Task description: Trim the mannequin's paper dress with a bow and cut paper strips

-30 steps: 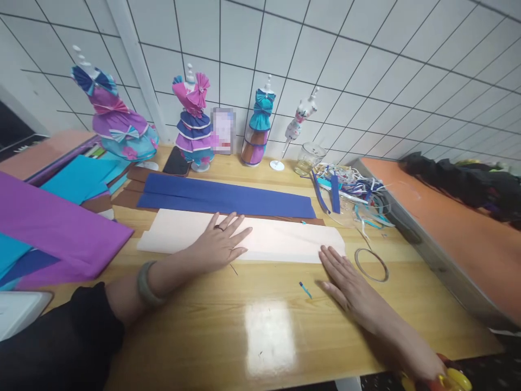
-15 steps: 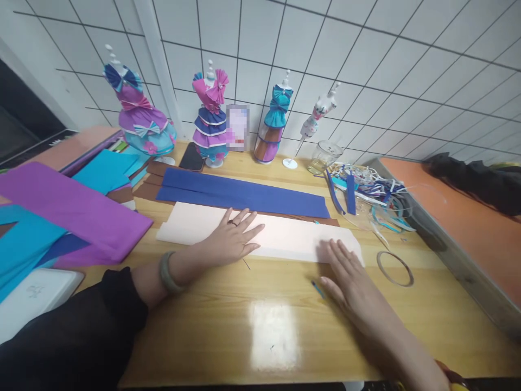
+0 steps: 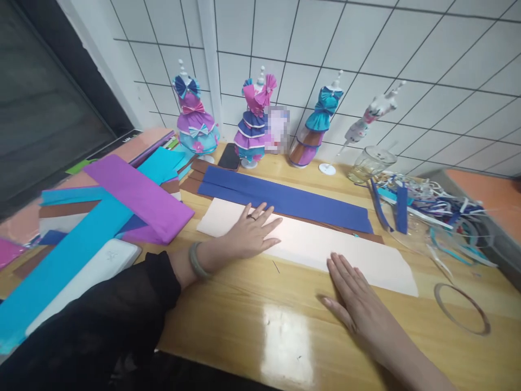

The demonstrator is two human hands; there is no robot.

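Observation:
A long pale pink paper strip [image 3: 317, 247] lies across the wooden table [image 3: 252, 326]. My left hand [image 3: 250, 233] rests flat on its left part, fingers spread, with a ring on one finger and a green bangle on the wrist. My right hand [image 3: 354, 296] lies flat and open on the table, its fingertips at the strip's near edge. Behind the pink strip lies a long dark blue paper strip [image 3: 285, 198] on top of a brown one.
Several small mannequins in paper dresses [image 3: 254, 117] stand along the tiled wall, with a black phone [image 3: 229, 156] and a glass jar [image 3: 370, 164]. Purple [image 3: 138, 195] and cyan [image 3: 61, 260] paper sheets lie left; ribbon scraps [image 3: 431, 203] and a ring of tape [image 3: 462, 308] right.
The view has swung left, so more of the paper pile and a dark window show. My right hand has slid left along the pink strip's near edge; the left hand stays pressed on it.

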